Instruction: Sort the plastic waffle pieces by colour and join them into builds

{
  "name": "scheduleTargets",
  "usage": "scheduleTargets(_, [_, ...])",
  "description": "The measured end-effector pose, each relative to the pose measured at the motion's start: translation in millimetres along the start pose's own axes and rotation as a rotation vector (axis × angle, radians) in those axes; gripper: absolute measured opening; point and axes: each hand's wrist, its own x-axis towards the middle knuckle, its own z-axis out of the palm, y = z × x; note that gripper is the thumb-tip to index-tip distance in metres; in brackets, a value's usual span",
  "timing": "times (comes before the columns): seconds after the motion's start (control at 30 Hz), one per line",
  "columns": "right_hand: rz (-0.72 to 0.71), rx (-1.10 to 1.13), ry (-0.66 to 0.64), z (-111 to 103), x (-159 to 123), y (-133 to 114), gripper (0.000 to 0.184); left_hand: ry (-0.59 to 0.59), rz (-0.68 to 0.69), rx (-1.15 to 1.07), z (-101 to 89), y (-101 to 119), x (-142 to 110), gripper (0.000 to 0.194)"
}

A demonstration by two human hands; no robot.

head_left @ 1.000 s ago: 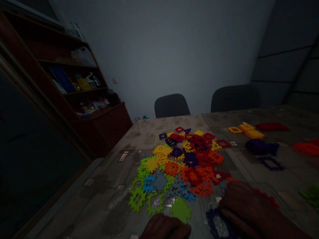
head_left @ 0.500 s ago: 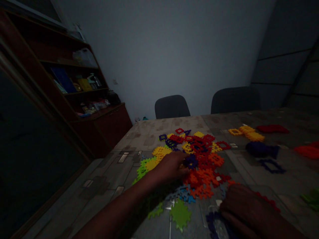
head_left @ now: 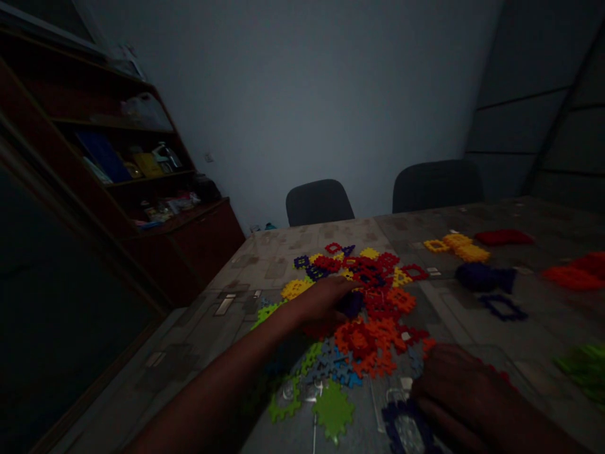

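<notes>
Dim room, hard to read details. Nearest the person, the right hand (head_left: 460,394) lies flat on the table (head_left: 246,265), palm down, fingers over a purple frame piece (head_left: 401,432); it looks like it is pinning that piece in place rather than lifting it, but whether the fingers actually close on it I cannot tell. Just left of it a green solid piece (head_left: 333,410) and a green frame piece (head_left: 283,410) lie flat and apart from the hands.

Farther out, the left hand (head_left: 326,299) reaches along a stretched arm into the loose pile of pieces (head_left: 373,315). Its fingers curl down onto a dark purple piece (head_left: 352,304) at the middle of the pile, between the yellow ones on the left and the red and orange ones on the right. Contact seems likely; a closed pinch is not visible, so its grip cannot be told either. The pile lies spread flat in one layer, probably so each colour is easy to pick out.

To the right, well apart, sorted heaps sit by colour: yellow stack (head_left: 460,247), red stack (head_left: 503,237), purple stack (head_left: 482,277), orange stack (head_left: 574,274), green stack (head_left: 583,369).

Beyond the table stand two chairs (head_left: 319,202) and, on the left, a shelf unit (head_left: 142,183).
</notes>
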Motion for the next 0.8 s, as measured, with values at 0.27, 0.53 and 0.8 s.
scheduleTargets(0.27, [0.045,0.114,0.053,-9,7,-10,0.032,0.152,-0.069,-0.110,1.5,37,-81,0.093])
scheduleTargets(0.53, [0.034,0.069,0.050,-10,6,-16,0.027,0.118,0.014,-0.206,5.6,36,-133,0.063])
scheduleTargets(0.8, [0.020,0.106,0.035,-4,3,-9,0.022,0.221,-0.317,-0.064,13.9,16,-143,0.050])
